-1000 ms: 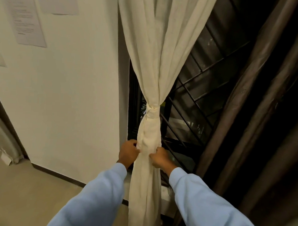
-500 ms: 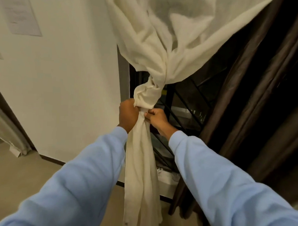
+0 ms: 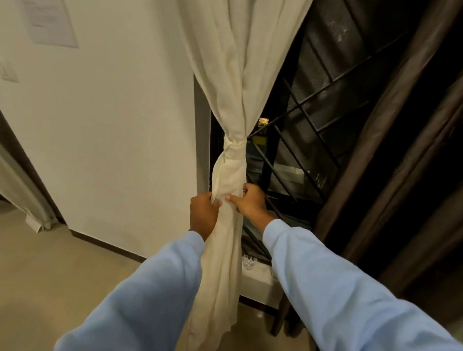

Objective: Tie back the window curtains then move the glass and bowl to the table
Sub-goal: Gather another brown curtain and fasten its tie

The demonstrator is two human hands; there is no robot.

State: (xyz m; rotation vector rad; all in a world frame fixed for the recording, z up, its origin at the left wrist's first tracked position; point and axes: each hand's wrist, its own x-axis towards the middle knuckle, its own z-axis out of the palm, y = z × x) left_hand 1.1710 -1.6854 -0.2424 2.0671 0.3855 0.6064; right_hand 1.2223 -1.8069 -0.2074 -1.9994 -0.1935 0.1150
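Curtain (image 3: 237,69) knotted, both hands clamped on it just under the knot (image 3: 233,149).
Curtain hangs vertical, knot straight above the hands. Left hand (image 3: 203,214) grips the bundle, right hand (image 3: 250,202) pinches its right edge, hands almost touching. Glass (image 3: 248,262) on sill (image 3: 257,280) below, nearer the right hand. Brown curtain (image 3: 385,155) hangs loose at right.

One wide-angle camera rides on the person's head, facing forward and tilted down at the cream curtain (image 3: 236,96), which hangs through the frame's middle. It is close: both sleeves (image 3: 145,291) enter from the bottom edge and reach the curtain. Left of the curtain the view takes in wall (image 3: 121,130) and floor (image 3: 35,259); right of it, the window grille (image 3: 315,120) and brown curtain (image 3: 385,155).
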